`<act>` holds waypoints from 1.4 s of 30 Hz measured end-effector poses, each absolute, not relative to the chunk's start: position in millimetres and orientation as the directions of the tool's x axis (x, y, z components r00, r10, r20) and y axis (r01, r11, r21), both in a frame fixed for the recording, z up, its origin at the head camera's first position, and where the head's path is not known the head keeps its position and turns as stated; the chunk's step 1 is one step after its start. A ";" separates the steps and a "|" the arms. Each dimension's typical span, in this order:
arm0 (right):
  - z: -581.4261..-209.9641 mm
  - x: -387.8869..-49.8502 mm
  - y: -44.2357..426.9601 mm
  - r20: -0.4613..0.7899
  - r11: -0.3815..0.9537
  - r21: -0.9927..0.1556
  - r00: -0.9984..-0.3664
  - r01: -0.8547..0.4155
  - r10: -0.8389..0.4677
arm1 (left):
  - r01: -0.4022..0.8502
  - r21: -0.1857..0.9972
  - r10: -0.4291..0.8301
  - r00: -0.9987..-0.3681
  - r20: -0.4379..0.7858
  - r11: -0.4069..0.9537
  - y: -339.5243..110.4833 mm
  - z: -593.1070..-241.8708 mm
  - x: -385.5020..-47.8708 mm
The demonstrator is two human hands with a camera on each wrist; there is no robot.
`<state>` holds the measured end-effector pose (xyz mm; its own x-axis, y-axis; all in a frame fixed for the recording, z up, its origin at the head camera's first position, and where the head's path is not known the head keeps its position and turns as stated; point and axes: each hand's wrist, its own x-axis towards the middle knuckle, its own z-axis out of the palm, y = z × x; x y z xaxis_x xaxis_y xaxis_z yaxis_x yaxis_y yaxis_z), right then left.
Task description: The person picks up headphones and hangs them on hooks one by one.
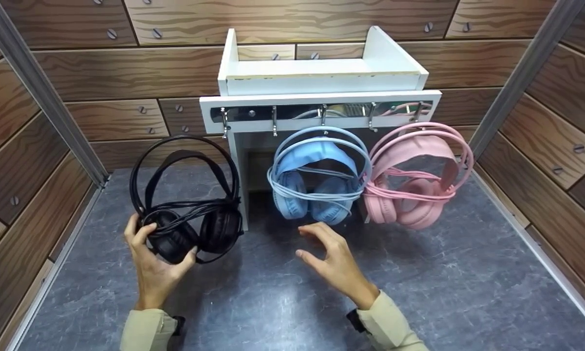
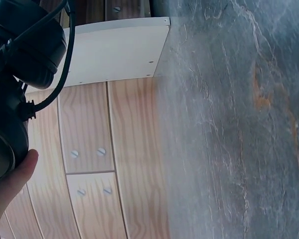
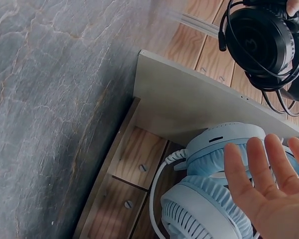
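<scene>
My left hand (image 1: 155, 275) grips a pair of black headphones (image 1: 219, 231) by one ear cup, its cable bundled across the two cups. These headphones are held upright, left of the white hook rack (image 1: 268, 101). Blue headphones (image 1: 316, 152) hang from a middle hook, and pink headphones (image 1: 419, 148) hang at the right end; both have their cables wrapped around them. Below the blue pair, my right hand (image 1: 338, 261) is held with relaxed fingers and nothing in it. In the right wrist view, the hand's fingers (image 3: 259, 164) lie in front of the blue ear cups (image 3: 204, 209).
At the rack's left end is a bare hook (image 1: 224, 122), with another bare hook (image 1: 274, 122) beside it. The white shelf unit (image 1: 321, 84) stands against a wood-patterned back wall (image 1: 126, 73). Similar panels close both sides, and the floor is grey marbled (image 1: 273, 302).
</scene>
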<state>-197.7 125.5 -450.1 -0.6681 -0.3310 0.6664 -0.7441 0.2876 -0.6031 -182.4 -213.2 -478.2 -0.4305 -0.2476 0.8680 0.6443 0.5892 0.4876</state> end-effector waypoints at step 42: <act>-446.6 -197.4 126.0 0.671 0.278 -0.605 -0.665 -0.746 -0.328 | 0.709 0.393 -0.221 -0.326 0.919 0.586 -208.4 -468.5 -183.3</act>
